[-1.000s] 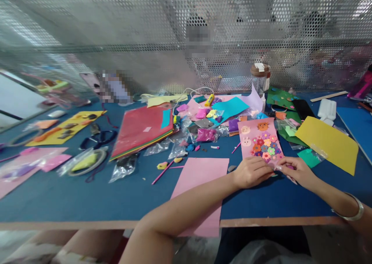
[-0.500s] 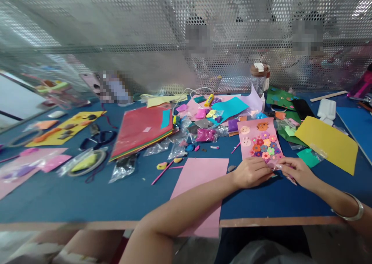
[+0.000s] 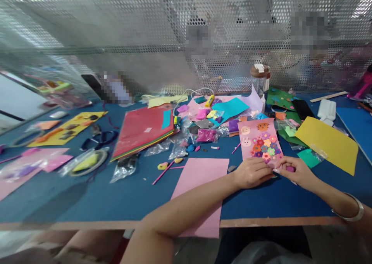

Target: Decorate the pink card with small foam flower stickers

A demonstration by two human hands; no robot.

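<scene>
Working at the near edge of the flowered card [image 3: 246, 151]: left hand [image 3: 253, 173] over that edge, fingers together, grip underneath hidden; right hand [image 3: 299, 174] just beside the card's near edge, fingers closed round a magenta lump [image 3: 290, 169]. Card lies on blue table [image 3: 139, 206]; yellow sheet [image 3: 328, 144] right of it, bottle [image 3: 258, 83] behind.

1. Blue table [image 3: 130, 204] with a brown front edge
2. On its left, a yellow card [image 3: 78, 128] bearing orange and dark pieces
3. Red-topped stack of sheets [image 3: 139, 134]
4. Plain pink sheet [image 3: 200, 182], overhanging the front
5. Pink flower-covered card [image 3: 247, 152]
6. Yellow sheet [image 3: 331, 144], farther right
7. Lidded jar [image 3: 258, 81], upright at the back
</scene>
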